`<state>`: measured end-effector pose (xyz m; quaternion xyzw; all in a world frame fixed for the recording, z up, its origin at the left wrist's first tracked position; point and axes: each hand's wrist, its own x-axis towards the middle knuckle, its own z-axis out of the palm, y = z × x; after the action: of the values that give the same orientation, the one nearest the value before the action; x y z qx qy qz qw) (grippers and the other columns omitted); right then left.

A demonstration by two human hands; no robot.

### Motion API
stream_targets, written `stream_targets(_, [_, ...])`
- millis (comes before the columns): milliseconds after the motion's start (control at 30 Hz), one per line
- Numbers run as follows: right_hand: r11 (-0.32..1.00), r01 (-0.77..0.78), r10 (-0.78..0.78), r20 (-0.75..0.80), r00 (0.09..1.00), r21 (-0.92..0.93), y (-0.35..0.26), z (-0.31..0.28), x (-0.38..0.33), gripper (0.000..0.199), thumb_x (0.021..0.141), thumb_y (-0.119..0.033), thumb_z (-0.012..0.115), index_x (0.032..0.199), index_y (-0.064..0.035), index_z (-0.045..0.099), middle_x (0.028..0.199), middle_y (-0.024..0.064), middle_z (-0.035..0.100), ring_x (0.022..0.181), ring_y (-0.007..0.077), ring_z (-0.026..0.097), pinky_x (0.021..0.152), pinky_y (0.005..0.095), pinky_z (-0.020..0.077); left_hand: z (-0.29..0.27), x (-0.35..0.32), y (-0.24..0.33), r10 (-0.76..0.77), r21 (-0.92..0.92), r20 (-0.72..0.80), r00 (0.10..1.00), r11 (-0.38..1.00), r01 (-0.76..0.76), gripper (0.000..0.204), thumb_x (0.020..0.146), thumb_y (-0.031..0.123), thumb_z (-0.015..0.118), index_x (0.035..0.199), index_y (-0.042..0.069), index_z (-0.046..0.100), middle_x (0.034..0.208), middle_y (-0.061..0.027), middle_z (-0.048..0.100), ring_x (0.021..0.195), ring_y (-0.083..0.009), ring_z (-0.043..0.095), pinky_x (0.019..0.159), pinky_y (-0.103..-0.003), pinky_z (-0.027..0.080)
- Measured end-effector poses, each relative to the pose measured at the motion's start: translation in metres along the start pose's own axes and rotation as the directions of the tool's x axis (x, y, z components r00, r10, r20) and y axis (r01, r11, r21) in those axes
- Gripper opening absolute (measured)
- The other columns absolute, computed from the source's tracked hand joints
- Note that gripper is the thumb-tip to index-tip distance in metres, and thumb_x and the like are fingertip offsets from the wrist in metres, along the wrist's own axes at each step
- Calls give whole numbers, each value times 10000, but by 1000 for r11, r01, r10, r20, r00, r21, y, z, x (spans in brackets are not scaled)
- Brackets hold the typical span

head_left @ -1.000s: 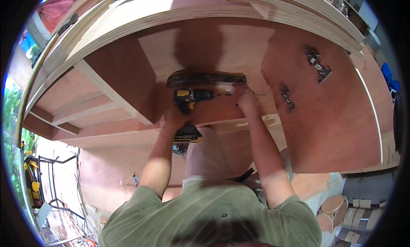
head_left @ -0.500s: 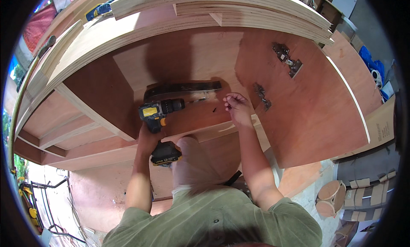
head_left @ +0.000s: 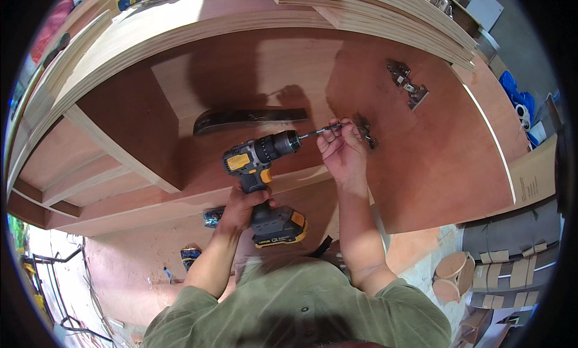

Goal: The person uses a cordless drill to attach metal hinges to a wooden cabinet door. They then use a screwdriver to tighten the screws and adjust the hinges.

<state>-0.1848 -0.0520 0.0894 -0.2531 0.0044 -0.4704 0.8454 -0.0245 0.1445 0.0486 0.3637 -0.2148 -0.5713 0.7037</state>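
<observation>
OK so the cordless drill (head_left: 257,154) is hovering across the near edge of this open wooden cabinet (head_left: 198,38), chuck inside, battery (head_left: 280,229) sticking out on the person's side. Left hand (head_left: 245,205) is wrapping its grip snugly round the handle. Right hand (head_left: 344,146) is pinching the end of the bit (head_left: 312,133) off the drill's nose, fingertips pressing together; can't tell if a screw's in there.

Room-wise, a divider (head_left: 123,131) is walling things off left of the drill, with some bare space between. Right of it, the tight side, a broad panel (head_left: 445,161) is carrying two metal hinges (head_left: 408,86), and the right hand is crowding the lower one. Just beyond the drill, a dark strip (head_left: 253,116) is lying lengthwise.

Materials: the panel's showing a smooth reddish-brown face with a thin white edge, the strip's looking slightly glossy and rounding off at its left end, and farther beyond the drill, stacked boards (head_left: 385,15) are showing pale, layered ply edges.
</observation>
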Motion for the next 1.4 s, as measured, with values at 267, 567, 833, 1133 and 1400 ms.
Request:
stream_targets(267, [997,35,-35,9,999,-66,-1,-2,-2,91,911,-168,603,958,-94,628,966,90,655,807,203,681,648,370,598,1,-2,-3,60,96,-31,998,994,-56,337,716,34,675,1029,18,550,787,-83,626,660,-183,609,637,-311,516])
stream_targets(567, [990,102,-101,16,995,-97,-2,3,-2,107,912,-162,602,975,-77,621,949,104,657,809,217,681,646,386,608,5,-5,-2,75,90,-57,996,994,-69,312,711,37,691,997,5,569,776,-76,627,652,-174,607,643,-312,513])
stream_targets(833, [987,91,-94,-20,995,-135,-4,0,-3,105,906,-161,615,974,-83,626,941,108,658,788,206,678,646,378,608,4,-3,-3,116,113,-13,993,987,-114,317,728,50,702,1011,19,562,769,-72,618,674,-168,599,651,-308,500])
stream_targets(1133, [978,126,-134,-38,990,-165,-7,10,-2,105,900,-151,625,957,-63,620,938,102,660,796,201,655,682,353,595,10,-3,0,141,154,-16,990,979,-137,346,744,21,694,1046,47,528,785,-68,613,691,-168,601,645,-310,502])
stream_targets(1400, [986,135,-155,-228,961,-101,-14,11,11,117,929,-217,589,951,-106,621,894,44,654,769,156,631,716,327,556,31,12,2,222,371,-6,975,906,-204,277,763,7,695,1014,52,587,846,0,610,771,-90,589,706,-254,488])
